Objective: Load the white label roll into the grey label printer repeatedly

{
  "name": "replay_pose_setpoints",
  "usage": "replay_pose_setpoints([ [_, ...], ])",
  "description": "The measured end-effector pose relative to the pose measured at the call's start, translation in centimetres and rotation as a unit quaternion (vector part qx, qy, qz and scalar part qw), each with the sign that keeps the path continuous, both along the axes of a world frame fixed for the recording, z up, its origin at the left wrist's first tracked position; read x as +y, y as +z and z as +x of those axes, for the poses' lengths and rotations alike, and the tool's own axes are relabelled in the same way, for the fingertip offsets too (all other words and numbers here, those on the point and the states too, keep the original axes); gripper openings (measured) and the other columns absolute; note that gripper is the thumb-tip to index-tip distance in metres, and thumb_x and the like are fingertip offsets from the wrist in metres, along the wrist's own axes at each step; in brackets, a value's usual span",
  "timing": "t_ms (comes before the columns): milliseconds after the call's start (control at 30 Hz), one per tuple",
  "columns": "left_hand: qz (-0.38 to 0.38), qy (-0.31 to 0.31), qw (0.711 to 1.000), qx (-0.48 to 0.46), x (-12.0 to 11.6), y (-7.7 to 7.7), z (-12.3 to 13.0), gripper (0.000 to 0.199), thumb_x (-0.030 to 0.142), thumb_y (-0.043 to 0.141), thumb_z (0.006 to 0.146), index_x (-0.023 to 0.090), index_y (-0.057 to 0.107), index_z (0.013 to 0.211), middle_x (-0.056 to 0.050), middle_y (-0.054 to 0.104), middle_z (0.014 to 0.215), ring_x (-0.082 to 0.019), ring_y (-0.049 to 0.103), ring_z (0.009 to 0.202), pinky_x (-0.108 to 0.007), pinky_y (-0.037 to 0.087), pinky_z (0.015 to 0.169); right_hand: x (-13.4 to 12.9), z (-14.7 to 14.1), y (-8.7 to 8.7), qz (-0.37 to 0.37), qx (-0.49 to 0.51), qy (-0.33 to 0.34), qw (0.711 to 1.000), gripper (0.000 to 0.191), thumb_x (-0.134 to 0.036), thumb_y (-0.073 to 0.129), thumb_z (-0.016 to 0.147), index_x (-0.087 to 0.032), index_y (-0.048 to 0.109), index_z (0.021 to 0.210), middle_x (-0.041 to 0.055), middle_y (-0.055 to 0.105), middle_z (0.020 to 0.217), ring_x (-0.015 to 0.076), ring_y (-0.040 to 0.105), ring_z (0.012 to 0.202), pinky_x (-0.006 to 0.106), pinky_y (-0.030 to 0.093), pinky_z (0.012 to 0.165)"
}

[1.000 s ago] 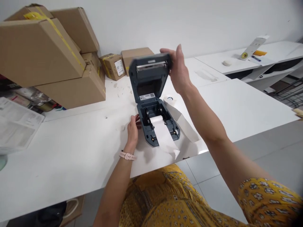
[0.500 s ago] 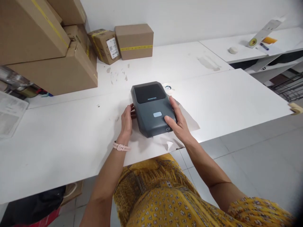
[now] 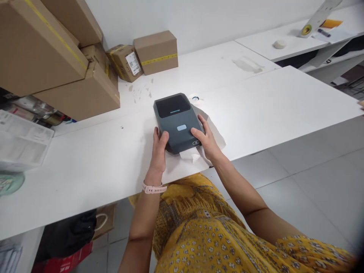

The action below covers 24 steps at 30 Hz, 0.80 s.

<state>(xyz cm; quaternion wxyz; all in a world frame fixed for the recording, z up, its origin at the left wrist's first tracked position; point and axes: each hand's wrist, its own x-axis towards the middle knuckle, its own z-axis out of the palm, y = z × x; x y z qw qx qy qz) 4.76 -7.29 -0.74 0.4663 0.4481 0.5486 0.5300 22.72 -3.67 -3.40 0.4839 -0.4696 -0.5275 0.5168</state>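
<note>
At centre, the printer [image 3: 170, 131] is showing slate grey with a black panel [image 3: 173, 105] and pale-blue button [image 3: 181, 127]; below, the dress [image 3: 210, 246] is displaying white flowers on yellow. Upper left, yellow tape [image 3: 56, 33] is striping brown boxes [image 3: 34, 57].

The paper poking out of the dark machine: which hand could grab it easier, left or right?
Probably the right hand. It rests at the front right corner of the machine, closer to the paper, while the left hand holds the other side and could steady it.

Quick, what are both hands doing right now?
Left hand: holding the grey printer by its left side.
Right hand: holding its right side, thumb on top.
</note>
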Motion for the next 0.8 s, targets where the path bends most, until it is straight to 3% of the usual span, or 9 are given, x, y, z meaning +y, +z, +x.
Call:
replay_pose_setpoints([
  [167, 0.002, 0.029, 0.999, -0.028, -0.1, -0.6, 0.7, 0.088, 0.052, 0.069, 0.088, 0.028, 0.027, 0.161, -0.008, 0.039, 0.168, -0.028, 0.042, 0.153, -0.038, 0.043, 0.122, 0.0, -0.2, 0.0, 0.01, -0.004, -0.001, 1.0, 0.108, -0.077, 0.061, 0.081, -0.022, 0.019, 0.164, 0.0159, 0.039, 0.168, 0.0332, 0.049, 0.148, 0.048, 0.049, 0.118],
  [333, 0.004, 0.031, 0.999, -0.035, 0.1, 0.1, 0.5, 0.093, 0.047, 0.074, 0.083, 0.02, 0.028, 0.16, -0.015, 0.044, 0.164, -0.03, 0.046, 0.15, -0.039, 0.042, 0.121, 0.0, -0.3, 0.5, 0.001, 0.037, -0.03, 0.999, 0.112, -0.074, 0.072, 0.07, -0.018, 0.033, 0.158, 0.0177, 0.044, 0.163, 0.0349, 0.05, 0.146, 0.051, 0.045, 0.121],
  [400, -0.005, 0.044, 0.998, -0.04, -1.0, -0.1, 0.8, 0.091, 0.051, 0.073, 0.085, 0.022, 0.029, 0.159, -0.015, 0.045, 0.163, -0.029, 0.046, 0.149, -0.039, 0.043, 0.12, -0.1, -0.4, 0.6, 0.005, 0.04, -0.03, 0.999, 0.109, -0.073, 0.072, 0.07, -0.018, 0.036, 0.157, 0.0173, 0.046, 0.162, 0.0355, 0.049, 0.146, 0.053, 0.043, 0.121],
  [500, -0.016, 0.11, 0.993, -0.049, -3.8, -1.6, 2.1, 0.083, 0.057, 0.075, 0.083, 0.025, 0.04, 0.151, -0.014, 0.049, 0.158, -0.027, 0.051, 0.144, -0.037, 0.047, 0.113, -0.1, -0.6, 0.7, 0.003, 0.068, -0.035, 0.997, 0.103, -0.073, 0.074, 0.07, -0.023, 0.042, 0.154, 0.0141, 0.049, 0.16, 0.036, 0.047, 0.147, 0.054, 0.041, 0.122],
  [600, -0.008, 0.175, 0.984, -0.042, -6.7, -3.2, 3.2, 0.06, 0.058, 0.077, 0.079, 0.019, 0.06, 0.121, -0.011, 0.067, 0.122, -0.021, 0.066, 0.113, -0.03, 0.056, 0.09, -0.3, -0.8, 0.7, -0.012, 0.115, -0.041, 0.992, 0.1, -0.07, 0.078, 0.067, -0.025, 0.045, 0.151, 0.0127, 0.054, 0.155, 0.0363, 0.052, 0.143, 0.055, 0.042, 0.122],
  [667, -0.019, 0.191, 0.981, -0.039, -7.7, -3.5, 3.5, 0.046, 0.059, 0.075, 0.078, 0.018, 0.063, 0.094, -0.004, 0.066, 0.09, -0.014, 0.065, 0.079, -0.024, 0.053, 0.066, -0.3, -0.9, 0.7, -0.018, 0.131, -0.042, 0.99, 0.098, -0.068, 0.08, 0.067, -0.027, 0.046, 0.15, 0.0121, 0.054, 0.155, 0.0359, 0.054, 0.14, 0.056, 0.043, 0.12],
  [733, -0.053, 0.154, 0.985, -0.055, -7.7, -3.0, 3.7, 0.046, 0.062, 0.071, 0.077, 0.018, 0.06, 0.076, 0.0, 0.06, 0.071, -0.01, 0.055, 0.058, -0.022, 0.043, 0.05, -0.4, -0.9, 0.7, -0.017, 0.126, -0.046, 0.991, 0.093, -0.066, 0.08, 0.068, -0.029, 0.048, 0.148, 0.0104, 0.052, 0.157, 0.0354, 0.053, 0.142, 0.056, 0.043, 0.12],
  [800, -0.104, 0.072, 0.989, -0.08, -7.0, -2.2, 4.0, 0.049, 0.064, 0.07, 0.076, 0.016, 0.06, 0.069, -0.001, 0.061, 0.065, -0.009, 0.052, 0.049, -0.022, 0.038, 0.044, -0.4, -0.8, 0.7, -0.013, 0.113, -0.052, 0.992, 0.09, -0.065, 0.079, 0.069, -0.029, 0.05, 0.146, 0.0098, 0.05, 0.159, 0.0352, 0.049, 0.145, 0.057, 0.041, 0.122],
])
